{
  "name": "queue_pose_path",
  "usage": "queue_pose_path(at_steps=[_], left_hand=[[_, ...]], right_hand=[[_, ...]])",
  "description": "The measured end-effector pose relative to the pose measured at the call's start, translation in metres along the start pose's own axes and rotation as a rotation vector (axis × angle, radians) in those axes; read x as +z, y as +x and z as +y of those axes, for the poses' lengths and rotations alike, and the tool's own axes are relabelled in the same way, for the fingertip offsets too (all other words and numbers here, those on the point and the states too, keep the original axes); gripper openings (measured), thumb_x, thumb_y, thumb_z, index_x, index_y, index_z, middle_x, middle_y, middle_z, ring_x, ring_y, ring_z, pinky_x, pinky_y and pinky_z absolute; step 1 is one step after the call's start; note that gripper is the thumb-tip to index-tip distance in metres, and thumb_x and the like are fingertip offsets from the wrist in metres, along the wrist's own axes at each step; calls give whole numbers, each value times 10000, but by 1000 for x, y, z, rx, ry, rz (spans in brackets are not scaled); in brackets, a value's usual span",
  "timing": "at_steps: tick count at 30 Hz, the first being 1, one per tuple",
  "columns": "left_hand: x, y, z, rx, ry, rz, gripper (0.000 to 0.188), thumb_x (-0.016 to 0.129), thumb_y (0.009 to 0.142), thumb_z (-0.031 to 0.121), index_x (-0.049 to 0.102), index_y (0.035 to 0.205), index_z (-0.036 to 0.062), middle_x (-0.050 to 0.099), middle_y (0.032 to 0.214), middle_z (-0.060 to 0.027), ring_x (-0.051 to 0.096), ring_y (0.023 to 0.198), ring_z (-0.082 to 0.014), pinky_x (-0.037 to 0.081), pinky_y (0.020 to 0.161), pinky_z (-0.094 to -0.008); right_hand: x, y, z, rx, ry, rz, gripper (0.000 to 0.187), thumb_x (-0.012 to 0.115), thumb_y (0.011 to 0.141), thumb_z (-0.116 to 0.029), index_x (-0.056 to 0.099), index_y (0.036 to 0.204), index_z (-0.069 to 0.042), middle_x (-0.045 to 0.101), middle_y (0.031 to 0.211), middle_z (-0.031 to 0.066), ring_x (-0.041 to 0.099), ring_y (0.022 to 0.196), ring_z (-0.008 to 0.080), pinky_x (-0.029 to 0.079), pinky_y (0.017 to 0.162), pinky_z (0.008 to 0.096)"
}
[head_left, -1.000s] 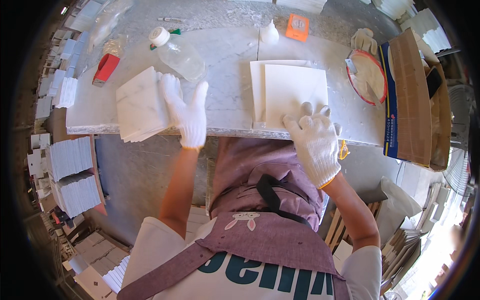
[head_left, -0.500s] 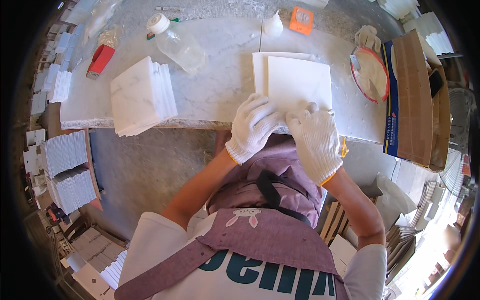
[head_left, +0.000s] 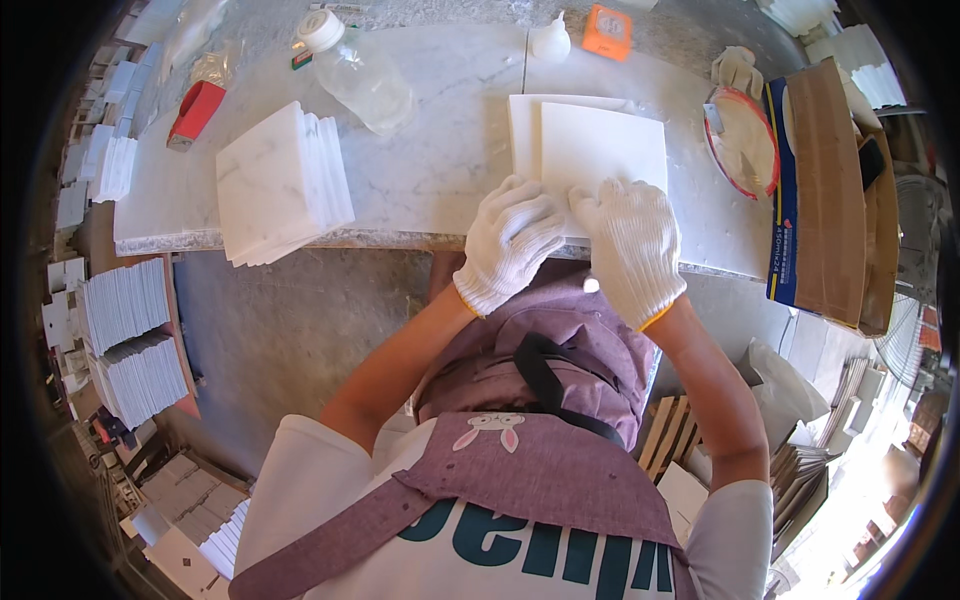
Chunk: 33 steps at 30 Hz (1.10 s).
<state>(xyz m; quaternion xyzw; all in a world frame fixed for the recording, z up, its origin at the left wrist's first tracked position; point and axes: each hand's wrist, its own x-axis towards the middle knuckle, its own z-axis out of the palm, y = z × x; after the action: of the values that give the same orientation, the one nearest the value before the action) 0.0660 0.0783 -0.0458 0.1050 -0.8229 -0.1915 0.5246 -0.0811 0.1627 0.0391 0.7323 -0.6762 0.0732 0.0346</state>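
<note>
Tiles (head_left: pixel 604 145), two white squares overlapped, at 12–1 o'clock on the counter (head_left: pixel 440 140); left hand (head_left: pixel 513 240) and right hand (head_left: pixel 632 245) sit at their near edge, fingers part-curled, contact hidden, can't tell if either grips. I'd keep light, even pressure, edges lined up; corners look chippable. Marbled stack (head_left: pixel 265 180) at 10, clear bottle (head_left: pixel 370 90) at 11, carton (head_left: pixel 825 200) at 2, none blocking the hands.
</note>
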Motion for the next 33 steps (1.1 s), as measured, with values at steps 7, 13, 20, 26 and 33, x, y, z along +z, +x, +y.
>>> queue_pose_path(at_steps=[7, 13, 20, 26, 33], left_hand=[[1, -29, -10, -94, -17, -164, 381, 800, 679, 72, 656, 1031, 94, 631, 1078, -88, 603, 1050, -324, 522, 910, -491], [-2, -26, -4, -63, 32, -91, 411, 818, 695, 58, 653, 1068, 112, 631, 1114, -85, 607, 1088, -326, 511, 973, -500], [2, -26, -4, -101, 37, -59, 404, 825, 717, 82, 650, 1079, 122, 625, 1114, -86, 612, 1088, -327, 510, 980, -488], [2, -25, 1, -129, 57, -67, 385, 818, 711, 101, 643, 1053, 122, 620, 1076, -85, 613, 1049, -337, 520, 948, -482], [-1, -23, -1, -84, 45, -93, 464, 824, 714, 27, 613, 1122, 96, 579, 1137, -97, 609, 1059, -336, 513, 935, -451]], right_hand=[[-6, -14, -1, -9, -25, -182, 405, 679, 740, -116, 645, 1143, -93, 618, 900, 109, 618, 848, 319, 472, 779, 428], [0, 1, 8, 13, -12, -134, 447, 734, 706, -157, 638, 1141, -117, 609, 940, 110, 614, 875, 318, 473, 791, 434], [-6, -10, 10, -36, -6, -108, 481, 747, 705, -173, 620, 1166, -122, 612, 924, 117, 617, 876, 332, 486, 768, 434], [9, -10, 8, -5, -11, -140, 463, 745, 701, -166, 632, 1148, -119, 630, 942, 108, 625, 876, 315, 493, 746, 431], [1, -16, 8, 36, 25, -66, 403, 732, 705, -162, 643, 1095, -120, 617, 922, 119, 618, 866, 310, 500, 729, 424]])
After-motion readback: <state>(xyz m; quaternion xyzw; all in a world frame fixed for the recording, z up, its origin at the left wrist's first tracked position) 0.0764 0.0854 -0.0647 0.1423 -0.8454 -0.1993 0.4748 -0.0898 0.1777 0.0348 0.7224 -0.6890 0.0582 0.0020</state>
